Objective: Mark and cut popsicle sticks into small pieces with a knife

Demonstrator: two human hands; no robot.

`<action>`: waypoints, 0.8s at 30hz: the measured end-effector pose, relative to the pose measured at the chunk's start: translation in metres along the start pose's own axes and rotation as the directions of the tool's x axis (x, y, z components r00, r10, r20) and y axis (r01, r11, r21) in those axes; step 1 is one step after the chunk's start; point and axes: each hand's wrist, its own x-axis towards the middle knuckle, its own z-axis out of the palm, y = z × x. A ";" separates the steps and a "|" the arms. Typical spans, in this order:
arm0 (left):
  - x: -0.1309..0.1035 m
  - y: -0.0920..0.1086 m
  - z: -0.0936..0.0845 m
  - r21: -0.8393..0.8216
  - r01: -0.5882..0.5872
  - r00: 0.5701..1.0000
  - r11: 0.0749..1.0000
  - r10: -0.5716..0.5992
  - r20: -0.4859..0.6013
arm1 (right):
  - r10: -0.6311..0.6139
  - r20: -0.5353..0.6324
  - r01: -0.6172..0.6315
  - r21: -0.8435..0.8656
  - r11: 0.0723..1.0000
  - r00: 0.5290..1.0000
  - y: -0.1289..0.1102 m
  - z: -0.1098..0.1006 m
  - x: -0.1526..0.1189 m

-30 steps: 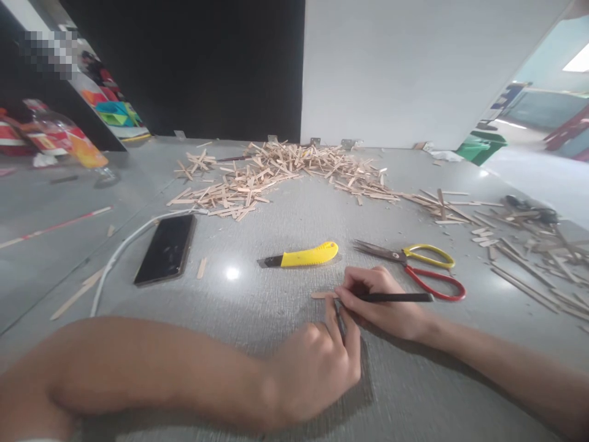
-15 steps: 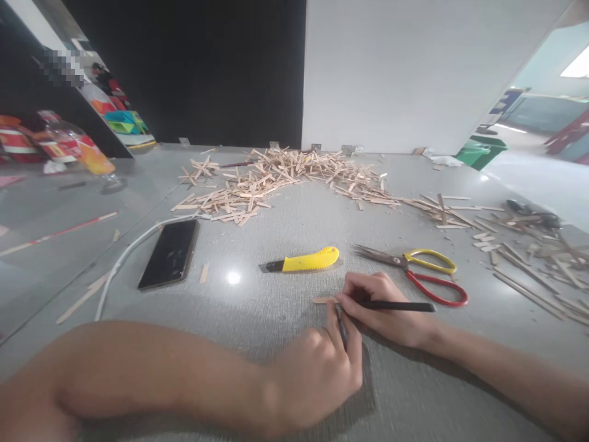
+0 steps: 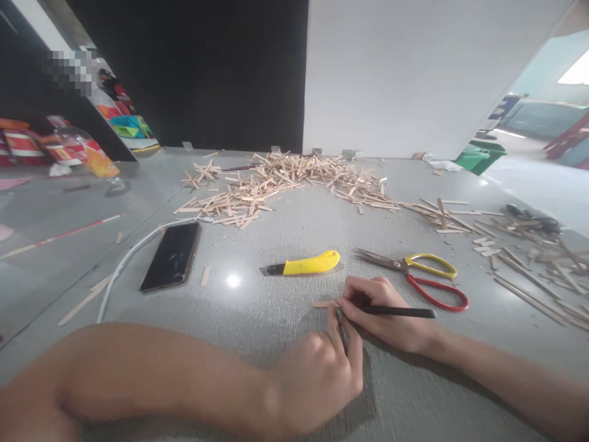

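Note:
A small flat wooden stick lies on the grey table, its right part hidden by my fingers. My left hand is bent over it, fingertips pressing the stick down. Between those fingers shows a narrow dark strip; whether it is an object or shadow I cannot tell. In my right hand is a black pen, slanted low, its tip concealed at the stick. Just beyond my hands lies a yellow utility knife. Scissors with one yellow and one red handle rest beyond my right hand.
A loose heap of wooden sticks spreads along the back by the upright panels. More cut strips lie at right. To the left are a phone, a white cable and a tilted plastic bottle. A green bin stands beyond.
The camera view has shifted very slightly. Both hands keep their places on the stick, and the pen keeps almost the same slant.

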 end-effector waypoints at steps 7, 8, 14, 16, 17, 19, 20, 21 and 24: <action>0.000 -0.001 0.001 0.002 0.013 1.000 1.000 -0.013 -0.011 | -0.018 -0.017 0.018 -0.012 1.000 1.000 0.002 0.002 0.000; 0.000 -0.001 0.001 0.001 0.013 1.000 1.000 -0.013 -0.009 | -0.019 -0.018 0.018 -0.015 1.000 1.000 0.002 0.002 0.000; 0.001 0.001 0.000 -0.002 0.013 1.000 1.000 -0.013 0.005 | -0.005 -0.004 0.005 0.001 1.000 1.000 0.002 0.001 0.001; 0.001 0.001 0.001 0.006 0.011 1.000 1.000 -0.011 0.004 | -0.010 -0.010 0.010 -0.002 1.000 1.000 0.001 0.002 0.000; 0.000 0.001 0.001 0.008 0.007 1.000 1.000 -0.007 0.003 | -0.013 -0.014 0.013 -0.007 1.000 1.000 0.001 0.001 0.000; 0.000 0.000 0.002 0.011 0.003 1.000 1.000 -0.003 0.002 | -0.016 -0.022 0.015 -0.016 1.000 1.000 0.000 0.001 0.001; 0.000 0.000 0.002 0.013 0.001 1.000 1.000 -0.001 0.001 | -0.008 -0.022 0.008 -0.012 1.000 1.000 -0.001 0.001 0.001; 0.000 -0.001 0.002 0.014 -0.001 1.000 1.000 0.001 0.003 | 0.011 -0.021 -0.011 0.009 1.000 1.000 -0.001 0.001 0.002; 0.001 -0.001 0.001 0.016 -0.001 1.000 1.000 0.001 0.003 | 0.132 0.014 -0.133 0.161 0.978 0.991 0.000 0.000 0.003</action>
